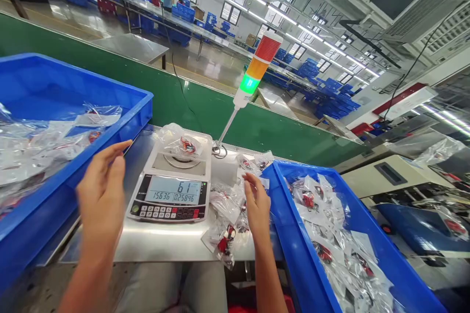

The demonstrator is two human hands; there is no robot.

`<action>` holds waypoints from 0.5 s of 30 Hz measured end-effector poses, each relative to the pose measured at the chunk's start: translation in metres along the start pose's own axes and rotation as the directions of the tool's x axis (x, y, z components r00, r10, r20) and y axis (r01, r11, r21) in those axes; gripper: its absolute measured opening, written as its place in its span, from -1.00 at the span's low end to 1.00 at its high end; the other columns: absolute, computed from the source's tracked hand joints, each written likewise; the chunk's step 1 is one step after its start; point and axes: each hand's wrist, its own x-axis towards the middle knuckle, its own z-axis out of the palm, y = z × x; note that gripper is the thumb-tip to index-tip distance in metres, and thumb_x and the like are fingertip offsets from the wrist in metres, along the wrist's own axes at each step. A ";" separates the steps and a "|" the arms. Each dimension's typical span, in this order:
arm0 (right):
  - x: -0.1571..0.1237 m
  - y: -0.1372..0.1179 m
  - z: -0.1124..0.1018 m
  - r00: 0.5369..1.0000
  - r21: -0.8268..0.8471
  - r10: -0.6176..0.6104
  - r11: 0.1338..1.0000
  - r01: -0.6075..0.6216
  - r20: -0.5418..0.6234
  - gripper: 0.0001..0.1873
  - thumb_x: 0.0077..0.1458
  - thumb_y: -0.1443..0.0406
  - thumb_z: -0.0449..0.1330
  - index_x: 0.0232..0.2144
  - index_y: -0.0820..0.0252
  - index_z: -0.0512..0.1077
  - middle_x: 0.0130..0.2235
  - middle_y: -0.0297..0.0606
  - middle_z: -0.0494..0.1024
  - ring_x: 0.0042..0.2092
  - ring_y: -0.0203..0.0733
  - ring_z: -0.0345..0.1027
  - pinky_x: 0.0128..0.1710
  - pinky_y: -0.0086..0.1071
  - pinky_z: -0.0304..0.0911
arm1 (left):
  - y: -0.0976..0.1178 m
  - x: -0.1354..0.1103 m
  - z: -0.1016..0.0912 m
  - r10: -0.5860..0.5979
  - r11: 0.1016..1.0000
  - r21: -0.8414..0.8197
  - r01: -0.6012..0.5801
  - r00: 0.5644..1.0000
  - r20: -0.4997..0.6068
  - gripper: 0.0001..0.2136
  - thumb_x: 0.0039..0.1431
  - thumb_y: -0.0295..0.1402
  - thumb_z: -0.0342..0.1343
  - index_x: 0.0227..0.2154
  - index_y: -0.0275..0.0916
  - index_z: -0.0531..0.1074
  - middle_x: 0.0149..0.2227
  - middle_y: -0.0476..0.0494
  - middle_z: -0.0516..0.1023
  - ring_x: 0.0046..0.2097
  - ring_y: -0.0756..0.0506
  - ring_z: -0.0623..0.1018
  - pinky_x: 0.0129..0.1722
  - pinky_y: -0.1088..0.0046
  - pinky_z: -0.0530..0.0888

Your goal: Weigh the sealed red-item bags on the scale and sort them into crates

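Observation:
A counting scale (pixel 172 183) stands on a steel table (pixel 154 242), its display reading 61. A clear plastic bag with red parts (pixel 179 144) lies on its pan. My left hand (pixel 103 190) hovers left of the scale beside the left blue bin (pixel 110 142), fingers loosely stretched and holding nothing. My right hand (pixel 257 205) is right of the scale, its fingers spread over a heap of small bags (pixel 227 215) on the table and touching them.
The left blue bin holds several clear bags. A right blue bin (pixel 293 254) is filled with similar bags. A signal tower lamp (pixel 257 68) glows green behind the scale. Beyond it runs a green conveyor belt (pixel 147 88). People stand far off at the back.

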 end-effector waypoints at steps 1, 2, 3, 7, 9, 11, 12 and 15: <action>0.013 -0.007 0.016 0.996 0.042 -0.017 0.999 0.013 0.082 -0.52 0.26 0.00 0.08 0.00 0.19 0.52 0.01 -0.03 0.63 0.00 0.00 0.52 0.03 -0.13 0.40 | -0.011 0.017 0.005 -0.015 1.000 0.001 0.015 1.000 -0.005 -0.60 0.38 -0.14 -0.05 0.11 -0.23 0.45 0.17 -0.20 0.52 0.20 -0.21 0.47 0.31 0.16 0.30; 0.025 -0.011 0.032 0.989 0.063 -0.031 0.998 0.022 0.147 -0.54 0.25 0.01 0.08 -0.04 0.18 0.54 -0.03 -0.06 0.65 -0.06 -0.02 0.53 -0.03 -0.16 0.42 | -0.022 0.031 0.012 -0.047 0.999 0.004 0.047 0.999 0.022 -0.59 0.34 -0.14 -0.03 0.07 -0.28 0.48 0.13 -0.24 0.55 0.17 -0.24 0.50 0.29 0.13 0.32; 0.037 -0.014 0.046 0.981 0.068 -0.038 0.997 0.025 0.191 -0.55 0.23 0.01 0.08 -0.08 0.17 0.55 -0.08 -0.08 0.66 -0.11 -0.04 0.53 -0.09 -0.18 0.42 | -0.032 0.042 0.018 -0.058 0.998 0.017 0.057 0.997 0.046 -0.59 0.32 -0.14 -0.02 0.03 -0.30 0.50 0.09 -0.26 0.58 0.14 -0.25 0.51 0.27 0.12 0.34; 0.067 -0.007 0.081 0.980 0.038 -0.018 0.999 0.010 0.199 -0.59 0.16 -0.01 0.11 -0.29 0.15 0.58 -0.28 -0.14 0.67 -0.29 -0.08 0.48 -0.23 -0.21 0.38 | -0.059 0.061 0.030 -0.106 0.993 0.066 0.099 0.988 0.110 -0.60 0.21 -0.14 -0.01 -0.09 -0.28 0.56 0.00 -0.31 0.63 0.09 -0.32 0.55 0.22 0.06 0.37; 0.072 -0.001 0.085 0.978 0.044 -0.006 0.999 -0.003 0.206 -0.59 0.12 -0.03 0.14 -0.35 0.15 0.57 -0.34 -0.17 0.65 -0.32 -0.09 0.47 -0.29 -0.24 0.36 | -0.066 0.062 0.030 -0.133 0.991 0.054 0.126 0.981 0.145 -0.61 0.15 -0.11 0.03 -0.16 -0.27 0.58 -0.03 -0.34 0.65 0.09 -0.35 0.55 0.23 0.04 0.36; 0.073 0.002 0.087 0.975 0.063 -0.003 0.998 -0.011 0.222 -0.58 0.11 -0.06 0.13 -0.35 0.14 0.56 -0.34 -0.19 0.65 -0.33 -0.11 0.46 -0.33 -0.28 0.34 | -0.070 0.064 0.031 -0.145 0.989 0.010 0.145 0.971 0.190 -0.58 0.13 -0.05 0.04 -0.18 -0.26 0.59 -0.02 -0.35 0.65 0.12 -0.34 0.55 0.25 0.06 0.35; 0.074 0.002 0.088 0.973 0.077 -0.002 0.997 -0.016 0.233 -0.56 0.11 -0.07 0.12 -0.34 0.14 0.56 -0.35 -0.20 0.65 -0.35 -0.13 0.46 -0.36 -0.31 0.33 | -0.071 0.065 0.032 -0.145 0.988 -0.022 0.153 0.966 0.213 -0.54 0.14 -0.01 0.03 -0.16 -0.27 0.59 0.00 -0.34 0.64 0.13 -0.33 0.55 0.25 0.09 0.36; 0.077 -0.005 0.096 0.957 0.121 0.003 0.992 -0.039 0.289 -0.52 0.08 -0.09 0.13 -0.29 0.18 0.55 -0.46 -0.26 0.60 -0.47 -0.19 0.41 -0.46 -0.35 0.29 | -0.070 0.072 0.040 -0.142 0.976 -0.123 0.181 0.953 0.269 -0.45 0.13 0.10 0.04 -0.11 -0.30 0.58 0.01 -0.35 0.64 0.13 -0.30 0.56 0.21 0.14 0.41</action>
